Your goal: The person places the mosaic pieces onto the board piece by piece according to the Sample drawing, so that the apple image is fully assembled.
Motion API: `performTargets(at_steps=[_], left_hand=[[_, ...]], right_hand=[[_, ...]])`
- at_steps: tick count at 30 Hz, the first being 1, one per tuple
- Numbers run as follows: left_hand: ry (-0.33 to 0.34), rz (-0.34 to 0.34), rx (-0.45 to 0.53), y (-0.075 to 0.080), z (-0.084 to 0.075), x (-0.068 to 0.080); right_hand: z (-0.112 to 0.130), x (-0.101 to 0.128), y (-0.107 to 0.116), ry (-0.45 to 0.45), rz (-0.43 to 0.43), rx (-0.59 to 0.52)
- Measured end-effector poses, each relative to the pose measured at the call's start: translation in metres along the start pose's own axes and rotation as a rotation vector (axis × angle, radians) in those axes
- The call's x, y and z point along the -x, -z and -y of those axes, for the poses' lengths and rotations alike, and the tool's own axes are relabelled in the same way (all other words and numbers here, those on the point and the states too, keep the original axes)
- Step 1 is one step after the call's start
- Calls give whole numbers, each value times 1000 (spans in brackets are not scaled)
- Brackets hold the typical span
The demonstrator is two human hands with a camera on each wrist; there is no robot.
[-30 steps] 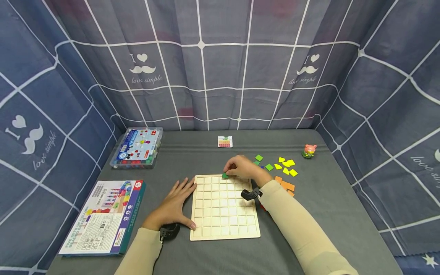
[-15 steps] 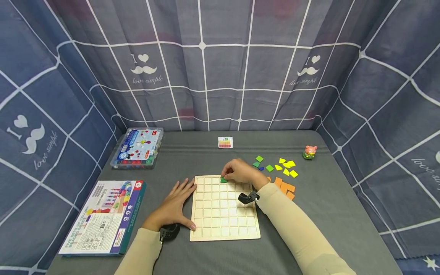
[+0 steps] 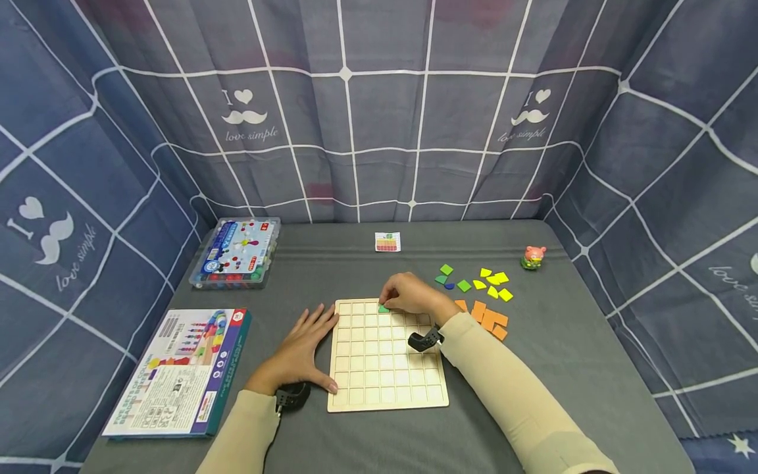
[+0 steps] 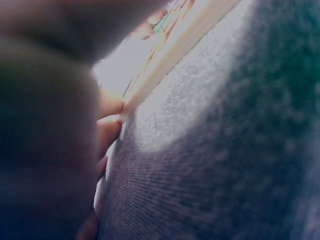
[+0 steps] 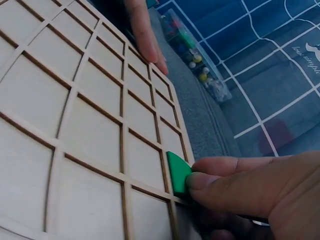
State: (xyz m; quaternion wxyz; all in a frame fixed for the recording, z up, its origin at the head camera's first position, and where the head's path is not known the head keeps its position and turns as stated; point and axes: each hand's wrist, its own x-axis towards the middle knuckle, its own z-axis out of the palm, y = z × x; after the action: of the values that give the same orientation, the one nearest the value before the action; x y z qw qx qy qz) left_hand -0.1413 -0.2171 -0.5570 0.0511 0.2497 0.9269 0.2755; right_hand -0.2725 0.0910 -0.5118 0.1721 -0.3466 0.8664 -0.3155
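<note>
Pale wooden grid board (image 3: 385, 368), green tile (image 5: 178, 172), yellow, green and orange tiles (image 3: 482, 296), navy checked curtain (image 3: 379, 118).

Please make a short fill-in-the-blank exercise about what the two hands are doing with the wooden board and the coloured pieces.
1. The right hand pinches a small ____ piece at the far edge of the wooden board.
2. The left hand rests flat against the board's ____ side.
3. The loose orange pieces lie to the ____ of the board.
4. Every square of the board in view is ____.

Missing words: green; left; right; empty
</note>
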Motion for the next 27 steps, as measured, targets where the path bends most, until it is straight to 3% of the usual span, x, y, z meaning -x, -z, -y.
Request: performTargets(at_steps=[5,16,24,27], left_hand=[[-12,0,-4,-1,1,-2],[-24,3,9,1,-2,-1],[-14,5,24,2,-3,0],[-17,2,21,1,-2,0]], right_hand=[[-1,0,-3,-5,-32,34],[-5,7,-2,-32,-91,-78],[-31,26,34,-81,-227,-161],[-43,37,50,-124,-291,-252]])
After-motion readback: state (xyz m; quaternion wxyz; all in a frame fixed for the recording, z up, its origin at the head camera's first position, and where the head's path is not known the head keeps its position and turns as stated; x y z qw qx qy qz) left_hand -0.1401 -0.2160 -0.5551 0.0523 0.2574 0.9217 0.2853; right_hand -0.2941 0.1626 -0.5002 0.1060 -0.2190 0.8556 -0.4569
